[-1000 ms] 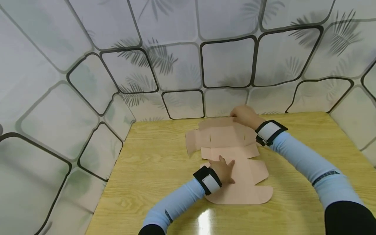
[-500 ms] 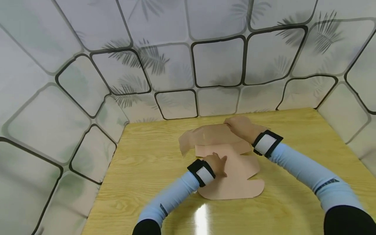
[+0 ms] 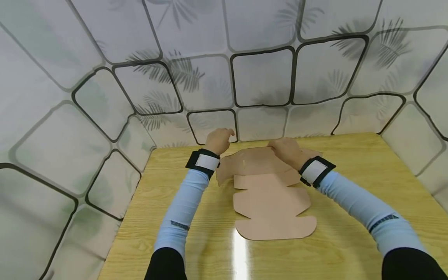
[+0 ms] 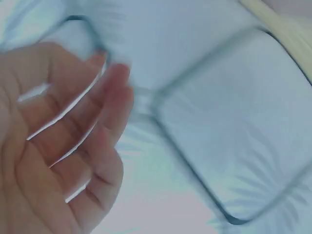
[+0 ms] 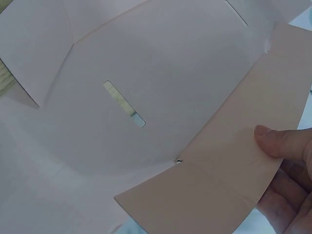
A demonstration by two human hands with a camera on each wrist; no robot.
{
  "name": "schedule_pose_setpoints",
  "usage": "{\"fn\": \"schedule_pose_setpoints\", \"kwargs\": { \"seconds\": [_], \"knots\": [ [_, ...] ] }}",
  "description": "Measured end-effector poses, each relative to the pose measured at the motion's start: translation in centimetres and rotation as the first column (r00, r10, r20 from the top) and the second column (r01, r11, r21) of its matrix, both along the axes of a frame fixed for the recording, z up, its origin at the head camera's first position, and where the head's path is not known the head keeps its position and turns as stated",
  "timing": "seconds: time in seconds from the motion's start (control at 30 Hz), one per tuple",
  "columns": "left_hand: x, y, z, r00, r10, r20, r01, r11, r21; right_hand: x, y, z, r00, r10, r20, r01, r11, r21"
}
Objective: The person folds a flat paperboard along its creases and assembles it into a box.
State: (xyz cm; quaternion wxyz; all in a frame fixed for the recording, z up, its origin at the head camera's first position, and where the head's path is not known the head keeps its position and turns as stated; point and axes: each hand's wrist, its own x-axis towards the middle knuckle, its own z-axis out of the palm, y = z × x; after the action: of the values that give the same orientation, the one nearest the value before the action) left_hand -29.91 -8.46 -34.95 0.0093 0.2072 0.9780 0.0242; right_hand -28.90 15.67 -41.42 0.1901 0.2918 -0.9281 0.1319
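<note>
An unfolded cardboard box blank lies on the wooden table, with its far panel tilted up. My right hand grips the far flap; in the right wrist view the thumb lies on its face and the fingers are behind it. That view also shows a narrow slot cut through the panel. My left hand is in the air near the panel's far left corner. The left wrist view shows this hand with loosely bent fingers and nothing in them.
The wooden table reaches back to a patterned curtain that stands behind it and along both sides. Light glares off the table near its front.
My left hand has left the middle of the blank and moved up and away to its far left corner. The right hand has pulled the far panel up off the table.
</note>
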Motion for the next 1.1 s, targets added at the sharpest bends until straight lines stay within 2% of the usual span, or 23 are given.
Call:
{"fn": "schedule_pose_setpoints", "kwargs": {
  "seconds": [0.1, 0.23, 0.33, 0.5, 0.6, 0.73, 0.8, 0.93, 1.1],
  "knots": [
    [-0.6, -0.5, -1.7, 0.999, 0.000, 0.043, 0.001, 1.000, -0.020, -0.1, -0.1, -0.1, 1.000, -0.002, -0.001, 0.002, 1.000, -0.004],
    [-0.6, -0.2, -4.2, 0.987, -0.047, 0.155, 0.040, 0.998, 0.048, 0.1, 0.0, -0.5, 1.000, 0.004, -0.007, -0.004, 1.000, -0.005],
    [-0.6, 0.3, -5.1, 0.981, -0.085, 0.176, 0.073, 0.995, 0.071, 0.0, 0.0, -0.9, 1.000, 0.004, -0.016, -0.004, 1.000, -0.003],
    [-0.7, 1.7, -5.4, 0.983, -0.158, 0.094, 0.157, 0.987, 0.017, -0.2, 0.0, -0.8, 0.999, -0.008, -0.040, 0.008, 1.000, -0.003],
    [-0.8, 2.5, -5.5, 0.976, -0.213, 0.050, 0.213, 0.977, -0.002, -0.2, -0.1, -0.5, 0.999, -0.015, -0.048, 0.016, 1.000, 0.003],
    [-0.9, 3.3, -6.1, 0.966, -0.260, 0.003, 0.260, 0.965, 0.030, 0.0, -0.1, -0.6, 0.998, -0.030, -0.055, 0.031, 0.999, 0.014],
    [-0.8, 3.6, -6.3, 0.967, -0.252, -0.034, 0.253, 0.966, 0.048, 0.0, -0.1, -0.7, 0.997, -0.033, -0.066, 0.034, 0.999, 0.013],
    [-0.7, 4.0, -6.6, 0.977, -0.183, -0.111, 0.194, 0.976, 0.095, 0.0, -0.1, -0.7, 0.996, -0.033, -0.088, 0.033, 0.999, 0.003],
    [-0.7, 4.3, -6.8, 0.970, -0.115, -0.215, 0.136, 0.987, 0.087, 0.2, -0.2, -0.6, 0.996, -0.024, -0.091, 0.025, 1.000, 0.010]
  ]
}}
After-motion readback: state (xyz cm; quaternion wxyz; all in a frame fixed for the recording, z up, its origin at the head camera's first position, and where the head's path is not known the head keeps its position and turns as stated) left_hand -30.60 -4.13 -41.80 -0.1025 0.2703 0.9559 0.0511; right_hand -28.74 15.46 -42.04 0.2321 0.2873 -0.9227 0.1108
